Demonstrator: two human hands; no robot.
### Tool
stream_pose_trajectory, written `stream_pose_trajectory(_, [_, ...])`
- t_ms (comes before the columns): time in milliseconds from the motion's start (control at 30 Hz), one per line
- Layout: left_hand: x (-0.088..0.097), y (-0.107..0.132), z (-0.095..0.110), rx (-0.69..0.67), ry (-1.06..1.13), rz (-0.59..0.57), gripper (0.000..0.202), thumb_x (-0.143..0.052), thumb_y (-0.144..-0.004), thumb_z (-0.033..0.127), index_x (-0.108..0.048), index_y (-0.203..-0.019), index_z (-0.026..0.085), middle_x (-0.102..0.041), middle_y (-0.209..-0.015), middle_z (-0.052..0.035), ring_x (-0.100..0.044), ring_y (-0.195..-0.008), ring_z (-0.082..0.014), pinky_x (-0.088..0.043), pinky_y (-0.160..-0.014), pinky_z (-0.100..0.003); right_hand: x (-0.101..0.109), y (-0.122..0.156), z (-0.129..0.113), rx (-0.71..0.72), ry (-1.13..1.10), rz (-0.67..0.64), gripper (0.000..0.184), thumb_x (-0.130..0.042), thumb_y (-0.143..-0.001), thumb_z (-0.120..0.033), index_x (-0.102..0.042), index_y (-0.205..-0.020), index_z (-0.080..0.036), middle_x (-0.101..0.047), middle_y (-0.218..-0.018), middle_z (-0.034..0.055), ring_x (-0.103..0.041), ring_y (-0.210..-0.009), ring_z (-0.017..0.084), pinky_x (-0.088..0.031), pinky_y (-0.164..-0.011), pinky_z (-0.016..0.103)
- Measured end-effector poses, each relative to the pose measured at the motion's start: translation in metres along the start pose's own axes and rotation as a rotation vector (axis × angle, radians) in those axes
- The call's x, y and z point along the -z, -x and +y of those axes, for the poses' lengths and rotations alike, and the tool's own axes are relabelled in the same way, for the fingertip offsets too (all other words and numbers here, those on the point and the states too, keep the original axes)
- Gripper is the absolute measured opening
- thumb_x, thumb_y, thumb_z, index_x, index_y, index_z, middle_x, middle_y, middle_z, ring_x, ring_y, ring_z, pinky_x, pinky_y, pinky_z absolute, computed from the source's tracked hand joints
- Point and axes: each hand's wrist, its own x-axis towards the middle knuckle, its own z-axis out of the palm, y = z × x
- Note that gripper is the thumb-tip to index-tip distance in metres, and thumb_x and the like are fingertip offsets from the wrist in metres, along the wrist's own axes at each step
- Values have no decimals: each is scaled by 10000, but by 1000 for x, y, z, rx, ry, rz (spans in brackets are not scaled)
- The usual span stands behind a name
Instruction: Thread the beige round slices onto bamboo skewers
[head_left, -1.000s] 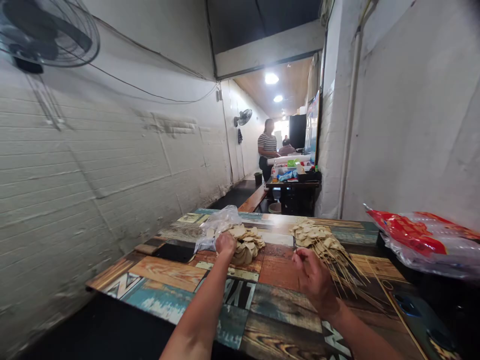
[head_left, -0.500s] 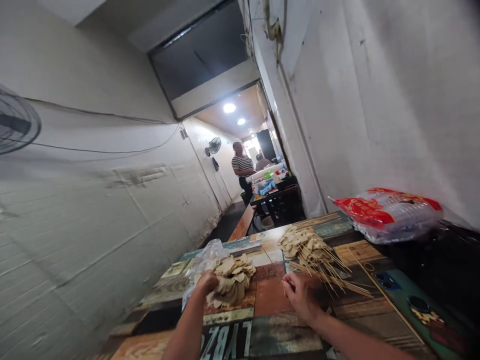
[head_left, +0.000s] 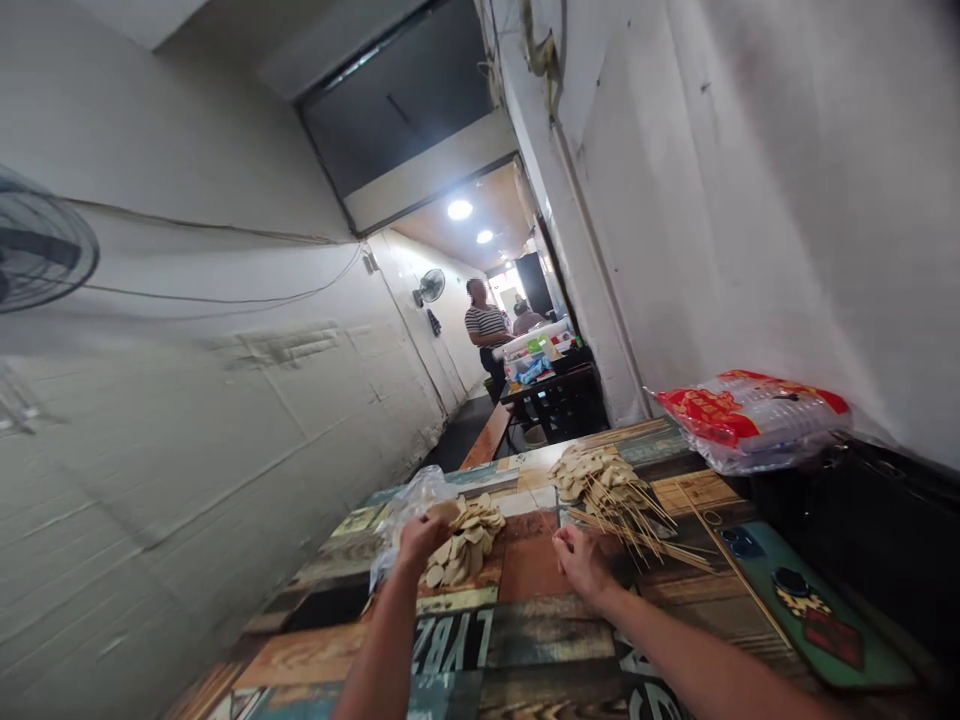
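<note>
My left hand [head_left: 421, 538] is closed on a pale, flat food slice [head_left: 444, 512], held above the left edge of a loose pile of similar slices [head_left: 469, 548]. What food they are I cannot tell. A crumpled clear plastic bag [head_left: 416, 492] lies behind and left of that hand. To the right, my right hand [head_left: 581, 562] is pinched just over the table, and whatever its fingers hold is hidden. Beyond it lies a second heap of slices [head_left: 581, 470], with several thin wooden skewers [head_left: 637, 515] fanned across and sticking out toward me.
The patterned plank table [head_left: 536, 660] carries a green phone [head_left: 817, 610] on the right. A red-and-clear plastic package [head_left: 750, 415] sits by the right wall. Farther off are a bench [head_left: 487, 437], a loaded table [head_left: 547, 375] and a person in a striped top [head_left: 486, 322].
My left hand has risen slightly from the pile, and a slice now shows in its fingers. My right hand stays pinched beside the skewers. The view has shifted a little.
</note>
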Motion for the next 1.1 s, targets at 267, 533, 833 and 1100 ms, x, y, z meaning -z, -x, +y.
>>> stream_pose_trajectory(267, [-114,62,-17,320,933,-241,175,-676,-706,6,-569,-652,134,-674,-678,-72,-652,-618,-126,-542,-601,-214,0,-4,17,178,55,78,270,-426,-822,-377,-631,-814,-201,-736,-716,80,-695,-642,229,-526,-604,320])
stream_pose_trajectory(533, [-138,58,-29,336,1004,-227,126,-734,-748,181,-651,-794,98,-680,-745,-99,-648,-609,-129,-546,-650,-255,1,0,24,266,53,-53,387,-499,-807,-471,-725,-971,-203,-774,-999,131,-738,-889,276,-576,-809,394])
stream_pose_trajectory(833, [-131,53,-34,389,1035,-117,209,-791,-686,178,-610,-779,129,-670,-728,-50,-673,-649,-141,-532,-642,-253,11,7,6,268,158,-61,392,-547,-803,-450,-768,-997,-190,-783,-979,108,-749,-830,248,-603,-751,333])
stream_pose_trajectory(1100, [-128,42,-38,301,1020,-29,186,-794,-654,183,-646,-751,123,-660,-681,-31,-623,-582,-115,-514,-619,-256,9,9,12,291,222,-119,367,-525,-794,-396,-792,-961,-206,-780,-984,89,-755,-851,269,-618,-775,374])
